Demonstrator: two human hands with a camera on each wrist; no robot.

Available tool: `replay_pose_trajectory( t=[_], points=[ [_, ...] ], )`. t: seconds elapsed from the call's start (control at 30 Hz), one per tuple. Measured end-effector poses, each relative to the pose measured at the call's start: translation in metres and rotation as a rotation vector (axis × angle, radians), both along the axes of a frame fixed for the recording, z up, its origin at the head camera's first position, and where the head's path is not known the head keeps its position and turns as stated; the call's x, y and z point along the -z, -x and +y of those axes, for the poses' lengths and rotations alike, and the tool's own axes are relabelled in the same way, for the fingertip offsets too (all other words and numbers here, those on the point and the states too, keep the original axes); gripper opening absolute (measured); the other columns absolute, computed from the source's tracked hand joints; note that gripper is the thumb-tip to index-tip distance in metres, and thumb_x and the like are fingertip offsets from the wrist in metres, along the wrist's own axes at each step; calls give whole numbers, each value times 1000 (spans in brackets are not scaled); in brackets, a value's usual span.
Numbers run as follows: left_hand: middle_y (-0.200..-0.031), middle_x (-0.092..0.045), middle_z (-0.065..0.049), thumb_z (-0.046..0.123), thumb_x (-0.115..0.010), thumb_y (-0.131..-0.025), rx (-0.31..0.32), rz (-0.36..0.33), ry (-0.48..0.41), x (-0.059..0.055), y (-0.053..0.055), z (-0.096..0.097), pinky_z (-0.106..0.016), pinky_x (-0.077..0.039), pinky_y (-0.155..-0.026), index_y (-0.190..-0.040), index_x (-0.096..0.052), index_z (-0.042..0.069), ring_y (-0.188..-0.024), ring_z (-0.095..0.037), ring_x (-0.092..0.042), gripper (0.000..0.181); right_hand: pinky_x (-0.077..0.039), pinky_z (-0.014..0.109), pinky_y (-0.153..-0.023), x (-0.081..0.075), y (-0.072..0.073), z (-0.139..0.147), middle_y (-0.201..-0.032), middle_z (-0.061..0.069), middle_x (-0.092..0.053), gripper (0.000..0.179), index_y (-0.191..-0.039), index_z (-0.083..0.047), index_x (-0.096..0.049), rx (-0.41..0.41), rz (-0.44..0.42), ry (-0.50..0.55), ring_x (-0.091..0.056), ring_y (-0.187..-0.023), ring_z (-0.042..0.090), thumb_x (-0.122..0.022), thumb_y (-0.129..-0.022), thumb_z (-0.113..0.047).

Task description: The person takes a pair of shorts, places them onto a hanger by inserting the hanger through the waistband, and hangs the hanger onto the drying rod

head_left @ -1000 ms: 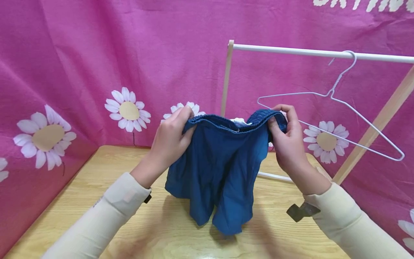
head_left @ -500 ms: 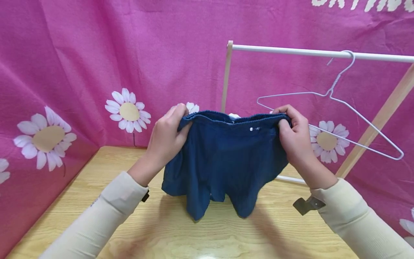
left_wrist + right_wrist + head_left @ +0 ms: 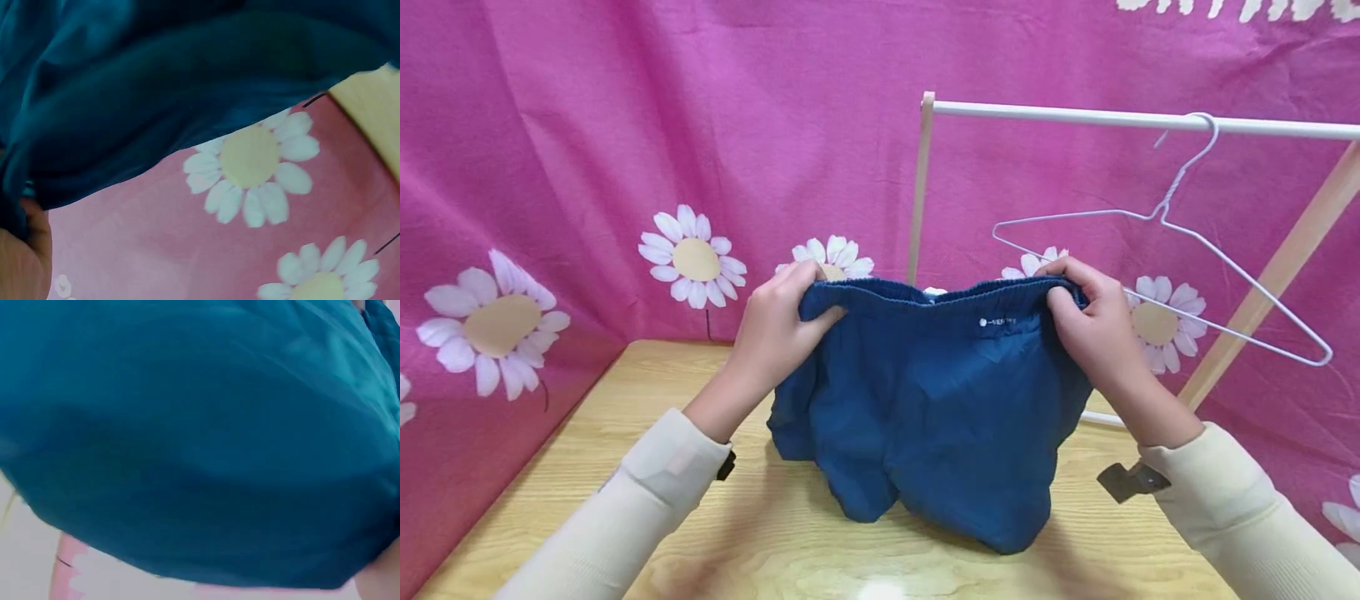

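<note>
A pair of dark blue shorts [image 3: 940, 408] with an elastic waistband hangs spread between my two hands in the head view. Small white lettering marks the band near its right end. My left hand [image 3: 778, 321] pinches the left end of the waistband, thumb in front. At the other end, my right hand [image 3: 1097, 321] pinches the band the same way. The shorts' cloth [image 3: 162, 94] fills the upper part of the left wrist view, where a bit of my left hand [image 3: 28, 256] shows at the edge. Blue cloth [image 3: 200, 456] covers most of the right wrist view.
On the right stands a rack with a white rail [image 3: 1075, 115] and wooden posts [image 3: 1262, 283]. A white wire hanger [image 3: 1165, 212] hangs from the rail behind my right hand. The wooden table [image 3: 662, 383] lies below, backed by a pink flowered cloth [image 3: 760, 108].
My hands have drawn apart, stretching the waistband wider and straighter. The shorts have turned so their lettered side faces me, and hands and shorts sit slightly lower.
</note>
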State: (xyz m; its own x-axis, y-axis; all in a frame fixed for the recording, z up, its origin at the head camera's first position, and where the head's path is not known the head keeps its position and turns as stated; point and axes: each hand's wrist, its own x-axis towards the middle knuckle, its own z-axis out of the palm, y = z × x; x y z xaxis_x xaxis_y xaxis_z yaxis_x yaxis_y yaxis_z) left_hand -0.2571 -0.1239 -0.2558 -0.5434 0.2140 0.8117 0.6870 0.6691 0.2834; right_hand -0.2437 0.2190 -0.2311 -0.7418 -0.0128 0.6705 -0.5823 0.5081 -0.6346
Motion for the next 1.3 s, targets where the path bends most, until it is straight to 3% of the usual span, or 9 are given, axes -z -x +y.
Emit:
replay_pose_trajectory(
  t=[0.13,0.37,0.43,0.67,0.77,0.87,1.07,1.2,1.3],
  points=[
    [-81,-59,-8,19,-91,-76,71,-120,-1,11,4,-5,-39,-46,-69,-90,-60,8,-81,-25,-59,36,-41,26,-79,15,0,12,-92,-16,-64,24,-106,2,-69,-40,-139,40,-53,-93,11,-48,-97,-6],
    [-78,-57,-2,22,-85,-84,272,-550,-58,32,8,-25,-35,-48,-73,-103,-61,11,-80,-19,-57,33,-37,36,-99,41,2,22,-103,-9,-60,28,-98,-24,-72,-209,-498,225,-47,-107,16,-48,-101,-10],
    [-77,-57,-2,21,-82,-87,295,-613,-59,38,7,-31,-35,-49,-74,-107,-59,10,-80,-20,-58,32,-37,39,-102,48,4,20,-104,-6,-58,27,-97,-25,-71,-237,-563,246,-46,-108,18,-48,-101,-10],
    [-95,-59,-8,13,-73,-94,233,-576,-34,58,5,-40,-44,-48,-85,-112,-55,6,-97,-27,-57,27,-31,52,-111,69,11,8,-119,6,-48,16,-111,-8,-58,-282,-666,281,-39,-120,24,-47,-104,-18],
    [-111,-64,-13,13,-75,-93,187,-556,-111,64,6,-40,-50,-48,-95,-115,-58,7,-109,-30,-58,29,-25,58,-116,75,11,7,-127,5,-45,21,-122,-8,-53,-308,-676,304,-35,-126,23,-47,-106,-21],
    [-126,-64,-15,13,-75,-93,157,-570,-231,69,6,-43,-54,-48,-102,-128,-54,8,-117,-32,-60,42,-30,53,-116,80,11,10,-128,2,-48,23,-127,-12,-51,-351,-680,311,-37,-127,21,-50,-107,-25],
    [-130,-62,-25,2,-58,-101,230,-673,-377,75,4,-51,-57,-47,-104,-146,-27,7,-120,-37,-62,55,-42,28,-103,88,13,19,-123,-5,-56,29,-134,-13,-51,-432,-650,284,-46,-121,15,-49,-108,-25],
    [-136,-55,-25,-1,-46,-104,265,-732,-411,75,1,-53,-56,-41,-109,-147,-27,5,-126,-35,-53,47,-46,22,-100,91,12,18,-121,-5,-60,25,-132,-16,-54,-518,-619,335,-51,-117,12,-49,-108,-21],
    [-123,-57,-21,-2,-38,-102,297,-754,-472,74,0,-51,-46,-41,-102,-138,-35,1,-113,-30,-54,36,-49,22,-97,94,10,15,-115,-4,-59,21,-126,-19,-57,-625,-575,367,-54,-110,10,-46,-109,-15]
  ],
)
